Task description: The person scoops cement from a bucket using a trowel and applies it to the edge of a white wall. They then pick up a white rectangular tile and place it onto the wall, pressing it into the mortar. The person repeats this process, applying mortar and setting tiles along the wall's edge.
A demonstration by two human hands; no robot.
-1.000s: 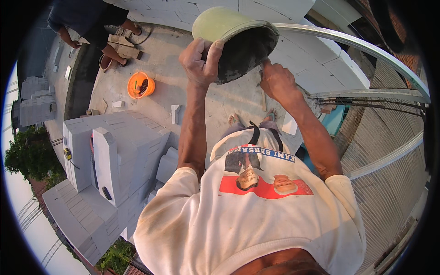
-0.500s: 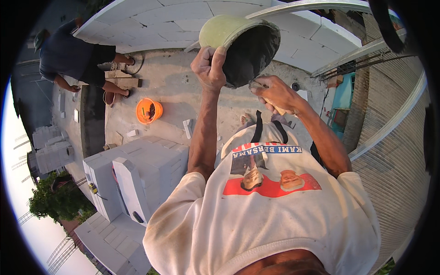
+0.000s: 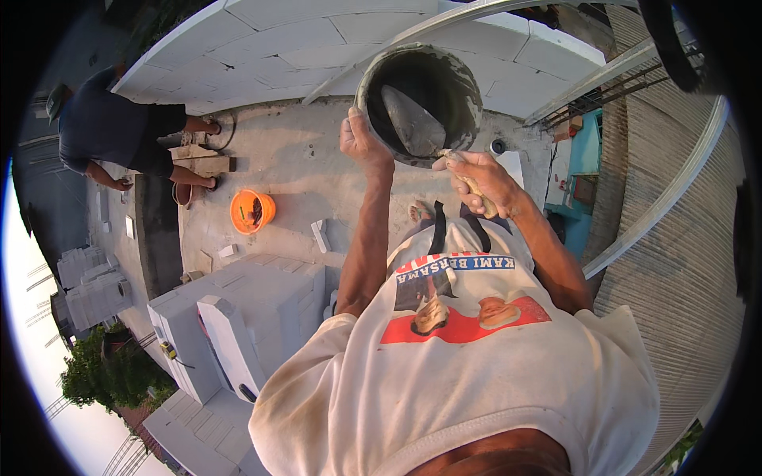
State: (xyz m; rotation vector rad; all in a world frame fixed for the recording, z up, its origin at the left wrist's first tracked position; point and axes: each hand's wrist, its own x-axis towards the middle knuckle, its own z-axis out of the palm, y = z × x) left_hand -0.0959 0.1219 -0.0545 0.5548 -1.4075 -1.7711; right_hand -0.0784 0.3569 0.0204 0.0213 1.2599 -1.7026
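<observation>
My left hand (image 3: 366, 145) grips the near left rim of a mortar-smeared bucket (image 3: 473, 94), holding it up with its mouth turned toward me. Inside the bucket lies the grey blade of a trowel (image 3: 413, 121), its tip pointing up and left. The fingers of my right hand (image 3: 486, 181) are wrapped round the trowel's handle (image 3: 475, 189), just outside the near rim. Dark residue coats the bucket's inner wall. How much mortar it holds, I cannot tell.
A white block wall (image 3: 309, 44) runs behind the bucket. An orange bucket (image 3: 266, 210) with tools stands on the concrete floor. Stacked white blocks (image 3: 274, 285) are at lower left, with a tape measure (image 3: 167, 350). Another person (image 3: 111, 123) bends at far left. Corrugated sheeting (image 3: 667, 262) lies right.
The bucket has tipped so its opening faces me more and sits slightly lower. The trowel blade, hidden before, now shows inside it. My right hand has moved down slightly.
</observation>
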